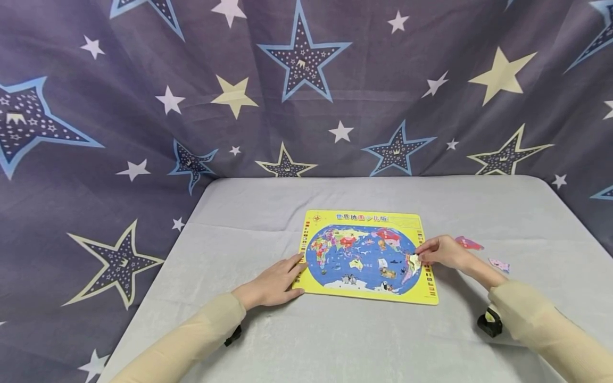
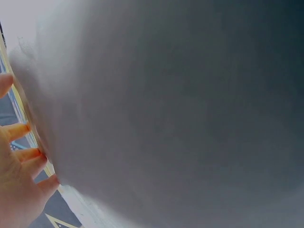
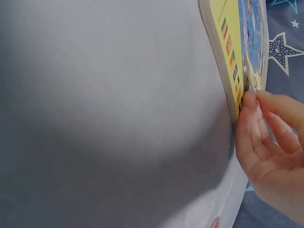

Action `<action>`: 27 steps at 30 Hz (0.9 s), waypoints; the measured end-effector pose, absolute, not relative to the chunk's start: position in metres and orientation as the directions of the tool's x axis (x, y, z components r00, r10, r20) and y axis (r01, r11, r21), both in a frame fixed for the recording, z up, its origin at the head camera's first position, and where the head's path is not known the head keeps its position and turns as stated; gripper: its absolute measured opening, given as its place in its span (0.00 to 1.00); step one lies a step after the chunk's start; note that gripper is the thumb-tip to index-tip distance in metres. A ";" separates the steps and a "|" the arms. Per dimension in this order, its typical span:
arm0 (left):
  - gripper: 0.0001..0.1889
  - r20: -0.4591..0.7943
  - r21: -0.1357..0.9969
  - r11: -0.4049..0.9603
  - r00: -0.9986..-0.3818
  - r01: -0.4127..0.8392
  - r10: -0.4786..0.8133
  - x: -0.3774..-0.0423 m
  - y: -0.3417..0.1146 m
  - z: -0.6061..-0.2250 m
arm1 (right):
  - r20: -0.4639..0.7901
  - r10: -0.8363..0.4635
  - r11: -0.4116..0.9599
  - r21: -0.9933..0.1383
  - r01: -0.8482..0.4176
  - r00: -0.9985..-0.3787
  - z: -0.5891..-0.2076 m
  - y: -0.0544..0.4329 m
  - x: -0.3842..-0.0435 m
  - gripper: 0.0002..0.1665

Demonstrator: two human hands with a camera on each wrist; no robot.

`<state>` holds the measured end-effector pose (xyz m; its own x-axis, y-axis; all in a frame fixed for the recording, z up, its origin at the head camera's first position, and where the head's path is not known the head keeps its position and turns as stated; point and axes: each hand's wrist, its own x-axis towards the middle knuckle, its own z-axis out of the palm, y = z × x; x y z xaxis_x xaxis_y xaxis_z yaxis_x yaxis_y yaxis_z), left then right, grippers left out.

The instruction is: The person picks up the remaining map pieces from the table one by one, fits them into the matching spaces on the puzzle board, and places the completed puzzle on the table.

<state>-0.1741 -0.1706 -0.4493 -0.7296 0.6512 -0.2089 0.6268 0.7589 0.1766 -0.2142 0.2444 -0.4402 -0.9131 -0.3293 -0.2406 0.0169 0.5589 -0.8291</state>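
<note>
A yellow-bordered world map puzzle board [image 1: 364, 299] with a blue ocean oval lies flat on the table. At its right side my right hand [image 1: 445, 252] pinches a thin, pale yellow puzzle piece [image 1: 414, 263] between thumb and fingertips, over the South America area. In the right wrist view the piece [image 3: 251, 78] stands tilted above the board's surface. My left hand [image 1: 273, 282] rests at the board's left border, fingers extended onto the edge and thumb spread along the lower corner. The left wrist view shows those fingertips [image 2: 33, 153] along the board's edge.
To the right of the board lie two loose puzzle pieces, a pink-red one [image 1: 469, 243] and a smaller pinkish one [image 1: 499, 265]. A grey cloth covers the table [image 1: 335, 340]. Behind it hangs a dark star-patterned curtain [image 1: 364, 117].
</note>
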 end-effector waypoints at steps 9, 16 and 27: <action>0.33 -0.203 0.173 0.756 -0.728 0.632 0.655 -0.174 -0.171 -0.449 | -0.244 -0.355 0.557 -0.830 0.005 -0.902 -0.437 0.243 -0.214 0.14; 0.32 -0.194 0.180 0.751 -0.726 0.635 0.660 -0.174 -0.170 -0.448 | -0.239 -0.380 0.587 -0.809 -0.034 -0.893 -0.434 0.242 -0.216 0.14; 0.32 -0.189 0.171 0.747 -0.723 0.642 0.664 -0.174 -0.171 -0.449 | -0.260 -0.365 0.664 -0.745 -0.055 -0.894 -0.430 0.234 -0.217 0.13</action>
